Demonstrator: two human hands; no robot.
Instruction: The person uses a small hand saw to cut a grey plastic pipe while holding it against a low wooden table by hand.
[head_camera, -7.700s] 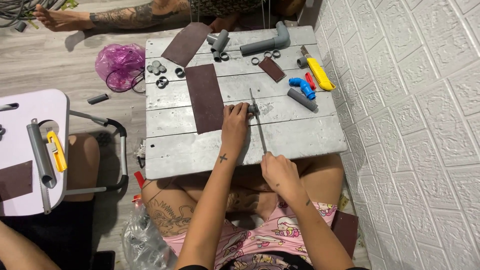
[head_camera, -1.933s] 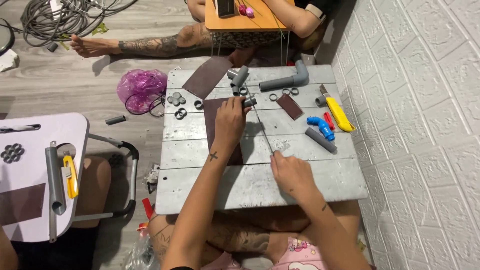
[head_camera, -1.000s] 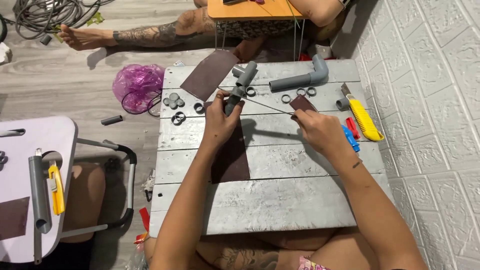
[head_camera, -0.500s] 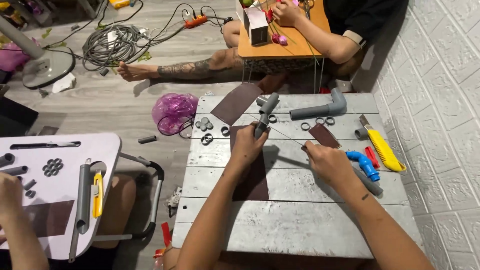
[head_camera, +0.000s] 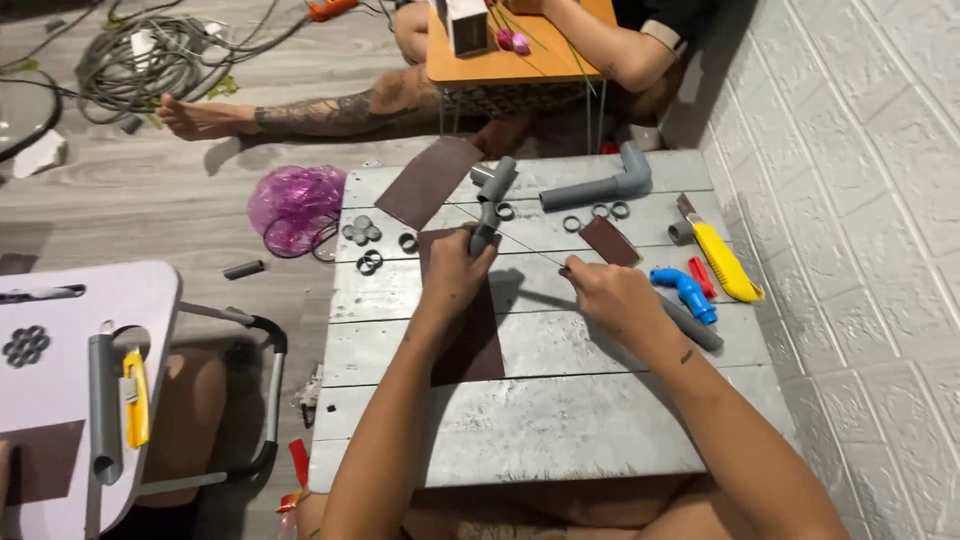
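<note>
we see a grey plank table (head_camera: 560, 430) with a long brown sheet of sandpaper (head_camera: 465, 320) lying on it. our left hand (head_camera: 455, 275) is closed around the lower end of a short grey pipe (head_camera: 490, 205), whose long axis runs up and away from us, tilted a little right. our right hand (head_camera: 610, 295) sits just to the right, fingers pinched on the end of a thin blade (head_camera: 520, 248) that slants up-left toward the pipe; whether they touch we cannot tell. the left hand is the nearer to the pipe. small grey rings (head_camera: 597, 212) lie beyond.
</note>
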